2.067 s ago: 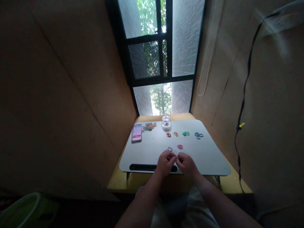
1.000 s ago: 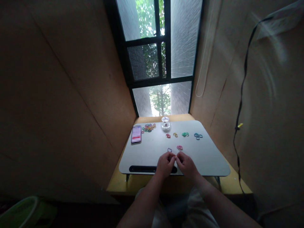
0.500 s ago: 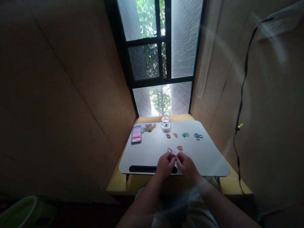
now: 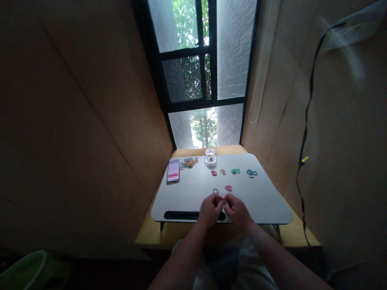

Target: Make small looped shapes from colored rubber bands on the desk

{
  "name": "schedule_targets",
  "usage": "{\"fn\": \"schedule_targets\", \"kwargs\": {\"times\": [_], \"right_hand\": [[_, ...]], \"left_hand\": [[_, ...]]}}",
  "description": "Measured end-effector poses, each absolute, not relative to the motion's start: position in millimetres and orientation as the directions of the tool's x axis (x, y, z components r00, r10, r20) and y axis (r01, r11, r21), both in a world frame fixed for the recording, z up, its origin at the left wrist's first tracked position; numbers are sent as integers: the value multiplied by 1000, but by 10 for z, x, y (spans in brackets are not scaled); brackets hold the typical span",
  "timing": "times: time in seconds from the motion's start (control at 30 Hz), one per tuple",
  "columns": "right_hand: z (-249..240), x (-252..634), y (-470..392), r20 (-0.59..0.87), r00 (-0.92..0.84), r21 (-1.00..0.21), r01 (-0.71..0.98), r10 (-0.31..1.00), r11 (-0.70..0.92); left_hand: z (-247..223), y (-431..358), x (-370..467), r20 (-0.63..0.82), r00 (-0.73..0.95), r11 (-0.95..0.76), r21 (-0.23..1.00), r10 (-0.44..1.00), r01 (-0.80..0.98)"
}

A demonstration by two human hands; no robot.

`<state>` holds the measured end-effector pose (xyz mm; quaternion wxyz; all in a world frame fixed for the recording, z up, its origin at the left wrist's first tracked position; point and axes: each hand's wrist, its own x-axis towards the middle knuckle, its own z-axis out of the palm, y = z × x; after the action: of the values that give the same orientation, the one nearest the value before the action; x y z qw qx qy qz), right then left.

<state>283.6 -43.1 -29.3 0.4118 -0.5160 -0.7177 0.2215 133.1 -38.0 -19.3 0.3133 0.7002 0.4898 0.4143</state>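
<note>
In the head view, the lower left corner is so dark that the green tub (image 4: 27, 268) there, cut off by the frame, shows little more than its rim, and the legs under the white table (image 4: 181, 197) are half lost in shadow. The phone (image 4: 173, 170) at the table's left side has its screen blurred into blocks, and the backs of the hands hide part of the black slot (image 4: 181, 215) along the near edge. Thumb and forefinger of the left hand (image 4: 211, 208) are pressed together, the other fingers curled in and mostly out of sight; the right hand (image 4: 237, 208) mirrors it, and the fingertips of the two nearly meet. Between them is pinched a small orange bit (image 4: 224, 201), too small and too covered for its shape to be told. Just beyond the knuckles lie a single purple band (image 4: 215, 191) and, to its right, a pink cluster (image 4: 228, 188). Farther back run red bands (image 4: 213, 173), yellow bands (image 4: 223, 171), green bands (image 4: 235, 171) and blue bands (image 4: 251, 173), with a clear jar (image 4: 211, 160) behind and a mixed heap (image 4: 189, 162) beside the phone.
</note>
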Motion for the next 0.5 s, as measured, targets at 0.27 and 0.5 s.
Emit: {"fn": "schedule_targets", "kwargs": {"times": [0.27,0.5], "right_hand": [[-299,2830,-426,369,-123,-736,567,921,371],[-266,2823,-443,355,-122,-740,569,927,359]], "left_hand": [[-150,-401,1326,263,179,-316,837,948,446],[-150,-411,1329,268,183,-323,840,946,437]]}}
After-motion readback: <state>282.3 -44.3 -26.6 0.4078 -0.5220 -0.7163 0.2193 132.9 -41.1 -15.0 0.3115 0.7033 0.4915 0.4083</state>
